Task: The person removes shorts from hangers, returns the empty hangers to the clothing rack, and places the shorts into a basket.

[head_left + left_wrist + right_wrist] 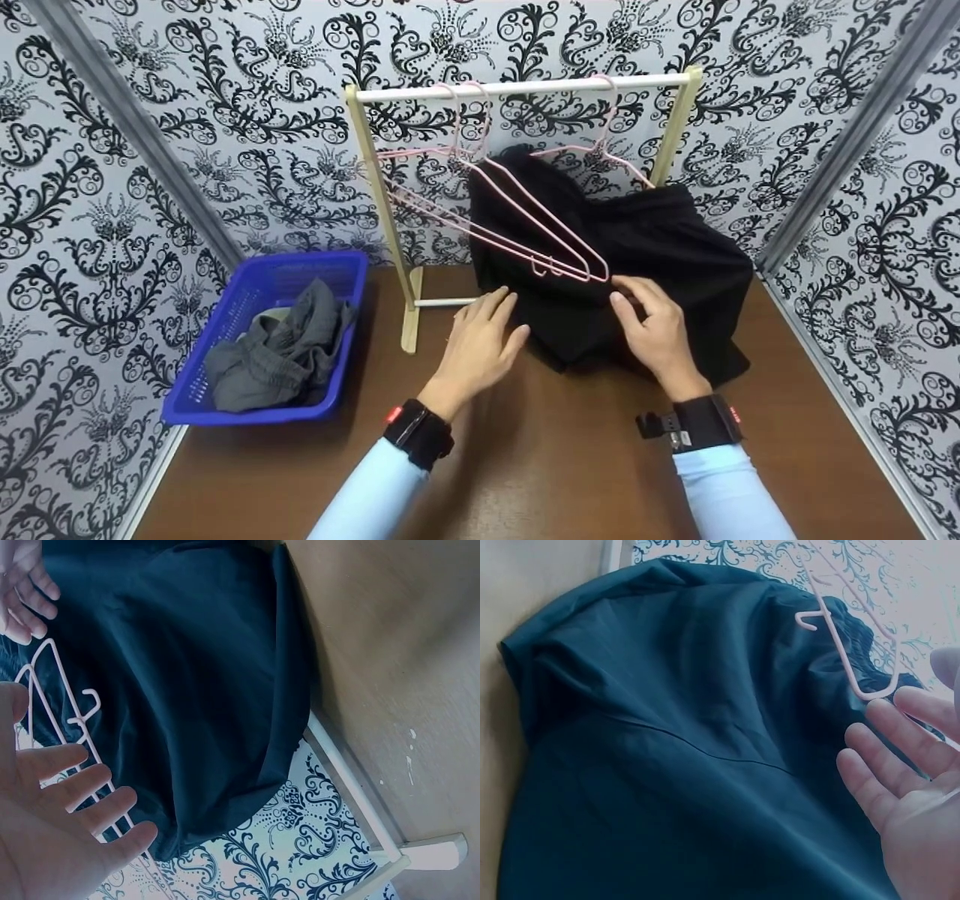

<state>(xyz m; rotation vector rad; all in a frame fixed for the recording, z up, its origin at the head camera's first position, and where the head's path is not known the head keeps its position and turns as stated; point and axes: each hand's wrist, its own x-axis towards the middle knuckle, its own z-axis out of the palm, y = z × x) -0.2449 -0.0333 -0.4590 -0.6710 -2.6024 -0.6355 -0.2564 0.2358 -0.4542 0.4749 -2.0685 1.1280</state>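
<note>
Black shorts (637, 247) hang from a pink hanger (604, 150) on the small rack. In front of them, two bare pink hangers (525, 196) dangle from the same rail, their ends pointing toward me. My right hand (655, 324) is by the near ends of these hangers, fingers extended and holding nothing; the right wrist view has its fingertips right at a hanger's corner (870, 695). Lower and to the left, my left hand (480, 345) is spread before the shorts. Its palm and straight fingers (97, 821) overlap the hangers in the left wrist view, with nothing gripped.
A blue plastic basket (176, 411) stands on the brown table (555, 465) at the left, with dark grey clothing (277, 356) inside. The rack has a white rail (540, 88) and wooden posts (386, 217). Patterned walls (300, 142) surround the table's back and sides.
</note>
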